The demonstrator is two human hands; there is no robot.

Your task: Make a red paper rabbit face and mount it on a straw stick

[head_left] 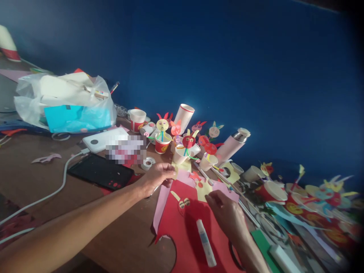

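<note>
My left hand [159, 176] is pinched shut on a small pale yellow paper piece [175, 172], above the upper left edge of the red paper [182, 227]. My right hand [223, 208] has its fingers curled together beside a cut yellow paper [204, 191]; whatever they hold, if anything, is hidden. Between the hands, two small round eyes [184, 203] and a pale yellow strip [175, 195] lie on the red paper. A clear glue tube [206, 242] rests nearer to me. Pink paper [159, 208] shows under the red sheet.
Paper cups with puppet faces [162, 146] stand behind my hands, with a pink thermos [231, 146] leaning nearby. A black tablet [101, 170], white power bank [105, 139], tape roll [148, 163] and plastic bag [65, 102] lie left. More decorated cups [273, 191] crowd the right.
</note>
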